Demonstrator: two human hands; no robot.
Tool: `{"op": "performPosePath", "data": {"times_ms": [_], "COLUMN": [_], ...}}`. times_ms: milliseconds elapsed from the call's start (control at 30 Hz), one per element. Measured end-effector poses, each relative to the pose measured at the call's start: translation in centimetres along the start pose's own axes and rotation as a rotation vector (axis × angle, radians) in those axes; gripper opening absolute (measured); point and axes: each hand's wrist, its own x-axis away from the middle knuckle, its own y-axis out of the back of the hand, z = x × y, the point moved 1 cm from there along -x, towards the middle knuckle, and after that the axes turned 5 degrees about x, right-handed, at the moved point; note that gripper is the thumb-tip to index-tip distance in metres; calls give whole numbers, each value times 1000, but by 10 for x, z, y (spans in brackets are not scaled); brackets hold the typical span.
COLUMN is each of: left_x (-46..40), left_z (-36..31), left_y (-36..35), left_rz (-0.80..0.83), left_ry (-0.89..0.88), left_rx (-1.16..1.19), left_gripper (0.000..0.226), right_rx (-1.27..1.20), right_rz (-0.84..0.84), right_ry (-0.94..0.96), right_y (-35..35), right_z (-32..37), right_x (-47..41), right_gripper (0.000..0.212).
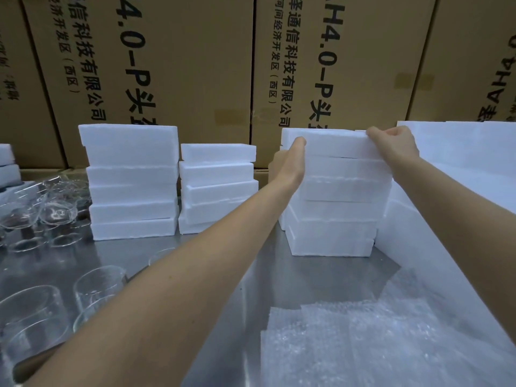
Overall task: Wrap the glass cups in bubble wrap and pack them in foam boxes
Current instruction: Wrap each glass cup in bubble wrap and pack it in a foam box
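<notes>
Head view looked down over a metal table (307, 275) crowded on three sides, with one bare strip of steel running up the middle between the two forearms. At the far edge stood three stacks of white foam boxes: a tall left stack (131, 182), a shorter middle stack (217, 188) just beside it, and a right stack (335, 202) set apart from the middle one by a narrow gap. Hard against the right stack's right side rose a large white foam container (460, 174), its long wall running toward the near right corner and closing off that side. Sheets of bubble wrap (363, 344) lay flat on the table at the near right, beside that wall. Glass cups (36, 317) stood along the left edge, some near and more farther back by the left stack. Behind everything, brown cardboard cartons (181, 65) printed with black characters formed a wall. Both arms reached straight forward to the top foam box (335, 145) of the right stack. The left hand (291, 160) pressed against its left end, thumb curled over the top edge. The right hand (396, 143) gripped its right end, fingers hooked over the top, so the box was clasped between the two hands while it lay on the stack.
</notes>
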Motion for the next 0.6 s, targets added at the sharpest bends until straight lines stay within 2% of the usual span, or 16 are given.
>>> {"op": "performPosePath", "data": {"times_ms": [133,267,367,500,600], "left_x": [5,16,27,45,66], "left_z": [2,1,-4,-9,-2], "left_y": [3,6,14,39,72], "left_rz": [59,140,133,101,103], "left_ry": [3,28,50,48,19], "left_rx": [-29,-20,-41,-169,-385], "left_gripper": [49,41,40,51,36], "right_rx": [126,224,225,225,185], "right_rz": [-37,21,6,-137,-148], "right_ry": [35,10,-10,126,258], "right_y": [2,4,11,17,14], "right_z": [0,9,21,36,46], "right_x": [0,5,15,40,74], "right_gripper": [48,52,46,62,62]}}
